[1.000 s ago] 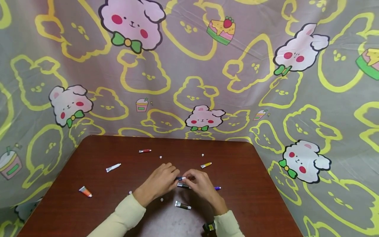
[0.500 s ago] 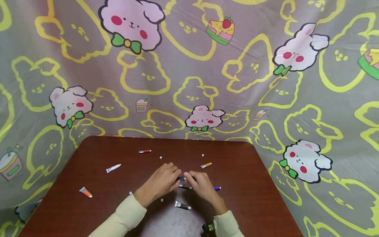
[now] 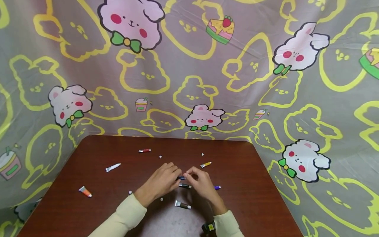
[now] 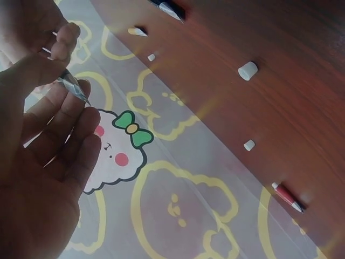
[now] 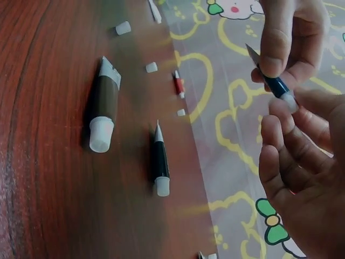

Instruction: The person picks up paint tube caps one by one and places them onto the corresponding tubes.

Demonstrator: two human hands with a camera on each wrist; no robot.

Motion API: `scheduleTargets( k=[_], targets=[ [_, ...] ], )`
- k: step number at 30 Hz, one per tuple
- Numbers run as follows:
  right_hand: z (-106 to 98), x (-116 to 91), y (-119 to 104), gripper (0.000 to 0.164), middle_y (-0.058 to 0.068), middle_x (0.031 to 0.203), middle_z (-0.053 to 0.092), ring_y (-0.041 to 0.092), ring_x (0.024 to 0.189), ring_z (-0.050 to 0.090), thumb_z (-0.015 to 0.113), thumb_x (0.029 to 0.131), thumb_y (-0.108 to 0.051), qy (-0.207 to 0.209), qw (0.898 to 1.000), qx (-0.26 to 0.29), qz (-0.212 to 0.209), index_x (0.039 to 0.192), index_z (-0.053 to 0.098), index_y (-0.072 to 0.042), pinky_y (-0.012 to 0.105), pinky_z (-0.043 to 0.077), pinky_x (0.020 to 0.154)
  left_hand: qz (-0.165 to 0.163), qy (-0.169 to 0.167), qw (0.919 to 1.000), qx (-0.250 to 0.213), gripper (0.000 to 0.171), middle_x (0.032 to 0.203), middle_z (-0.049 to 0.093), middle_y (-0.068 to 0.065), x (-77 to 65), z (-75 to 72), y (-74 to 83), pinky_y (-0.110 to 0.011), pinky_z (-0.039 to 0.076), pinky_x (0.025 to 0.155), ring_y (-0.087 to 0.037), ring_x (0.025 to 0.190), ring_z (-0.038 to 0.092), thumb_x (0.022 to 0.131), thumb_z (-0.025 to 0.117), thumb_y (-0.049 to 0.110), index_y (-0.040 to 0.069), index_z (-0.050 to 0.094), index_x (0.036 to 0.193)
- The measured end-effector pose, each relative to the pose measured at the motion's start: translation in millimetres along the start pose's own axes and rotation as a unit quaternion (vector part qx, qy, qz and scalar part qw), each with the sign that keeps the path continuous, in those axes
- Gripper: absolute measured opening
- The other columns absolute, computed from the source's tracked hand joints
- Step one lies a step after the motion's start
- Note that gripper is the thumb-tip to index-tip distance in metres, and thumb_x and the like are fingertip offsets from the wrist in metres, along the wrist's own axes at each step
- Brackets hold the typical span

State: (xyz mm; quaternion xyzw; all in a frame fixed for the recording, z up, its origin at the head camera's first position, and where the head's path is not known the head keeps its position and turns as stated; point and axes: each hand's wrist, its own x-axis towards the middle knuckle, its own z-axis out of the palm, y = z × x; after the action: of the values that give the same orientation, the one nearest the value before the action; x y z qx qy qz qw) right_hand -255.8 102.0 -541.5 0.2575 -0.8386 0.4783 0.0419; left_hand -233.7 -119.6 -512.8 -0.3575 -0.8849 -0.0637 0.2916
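Observation:
A small dark blue paint tube (image 5: 276, 83) is held up between both hands. My left hand (image 3: 161, 177) pinches its body between thumb and fingers, with the flat silver end (image 4: 73, 86) showing in the left wrist view. At the other end, the thumb and forefinger of my right hand (image 3: 202, 186) pinch the white cap (image 5: 289, 102). Under the hands lies a black paint tube (image 3: 185, 186), its white cap on. Nearer the body is a dark brown tube (image 3: 182, 205), also capped. A purple tube (image 3: 217, 187) sticks out from behind the right wrist.
Around the brown table (image 3: 97, 210) lie a red tube (image 3: 144, 150), a white tube (image 3: 113, 167), an orange tube (image 3: 85, 191) and a yellow tube (image 3: 206, 164). Several loose white caps are scattered, one (image 3: 161, 199) near the left wrist. A patterned curtain (image 3: 165, 82) hangs behind the table.
The right thumb and fingers shift at the cap: the thumb stood raised half a second ago and now meets the forefinger again. The left hand stays nearly still on the blue tube.

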Motion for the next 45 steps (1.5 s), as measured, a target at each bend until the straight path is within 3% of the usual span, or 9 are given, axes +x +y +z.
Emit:
scheduleTargets(
  k=[5,12,23,28,31,38,45],
  targets=[
    [-4.6,-3.1,2.3,0.01,0.004,0.097,0.08,0.009,0.082,0.071,0.082,0.098,-0.013,-0.028,0.999,0.038,0.001,0.107,0.077,-0.013,0.024,0.059,0.072,-0.009,0.001,1.0,-0.002,0.024,0.089,0.07,0.004,-1.5,0.9,-1.5,-0.033,0.051,0.076,-0.016,0.085,0.059,0.082,0.091,0.025,0.017,0.07,0.091],
    [-7.5,-3.5,4.1,0.006,0.002,0.1,0.081,0.013,0.084,0.073,0.078,0.102,-0.02,-0.032,0.999,0.025,0.0,0.107,0.079,-0.016,0.024,0.059,0.073,-0.012,-0.005,0.9999,-0.006,0.021,0.091,0.071,0.005,-1.9,0.0,-1.7,-0.033,0.051,0.076,-0.016,0.086,0.06,0.085,0.089,0.025,0.018,0.072,0.094],
    [-5.7,-2.6,1.1,0.02,-0.006,0.076,0.071,0.003,0.066,0.058,0.073,0.105,-0.03,0.004,0.999,-0.036,0.009,0.088,0.077,-0.02,0.02,0.048,0.06,0.001,0.027,0.9996,-0.013,0.019,0.09,0.07,0.005,-1.4,0.7,-0.9,-0.033,0.051,0.075,-0.016,0.086,0.06,0.085,0.088,0.023,0.018,0.072,0.093],
    [-6.9,-3.5,0.7,0.015,0.0,0.09,0.078,0.002,0.073,0.064,0.076,0.103,-0.026,-0.001,1.0,-0.008,-0.005,0.107,0.079,-0.012,0.022,0.055,0.065,0.0,0.027,0.9995,-0.014,0.02,0.091,0.07,0.005,-1.3,0.6,-1.1,-0.033,0.051,0.076,-0.016,0.086,0.06,0.085,0.088,0.023,0.017,0.071,0.093],
    [-9.7,-4.3,0.6,0.023,0.002,0.098,0.078,0.005,0.081,0.068,0.081,0.099,-0.02,-0.011,1.0,0.022,-0.014,0.118,0.076,-0.007,0.025,0.059,0.072,-0.001,0.023,0.9996,-0.015,0.02,0.091,0.07,0.005,-1.3,0.6,-0.9,-0.033,0.051,0.076,-0.016,0.085,0.059,0.086,0.088,0.024,0.017,0.071,0.094],
    [-13.7,-5.3,1.2,0.011,0.004,0.093,0.076,0.004,0.082,0.068,0.083,0.097,-0.012,-0.019,0.999,0.036,-0.019,0.106,0.076,-0.013,0.031,0.061,0.074,-0.003,0.019,0.9996,-0.018,0.019,0.09,0.069,0.005,-1.1,1.9,-1.0,-0.032,0.05,0.075,-0.016,0.085,0.058,0.086,0.088,0.023,0.017,0.071,0.094],
    [-13.3,-4.8,1.4,0.011,0.001,0.098,0.078,0.011,0.083,0.07,0.078,0.102,-0.022,-0.026,0.999,0.02,-0.001,0.105,0.077,-0.012,0.033,0.062,0.073,-0.003,0.016,0.9997,-0.018,0.019,0.093,0.07,0.005,-0.9,0.3,-0.6,-0.033,0.052,0.078,-0.016,0.087,0.06,0.087,0.088,0.024,0.017,0.073,0.095]
  ],
)
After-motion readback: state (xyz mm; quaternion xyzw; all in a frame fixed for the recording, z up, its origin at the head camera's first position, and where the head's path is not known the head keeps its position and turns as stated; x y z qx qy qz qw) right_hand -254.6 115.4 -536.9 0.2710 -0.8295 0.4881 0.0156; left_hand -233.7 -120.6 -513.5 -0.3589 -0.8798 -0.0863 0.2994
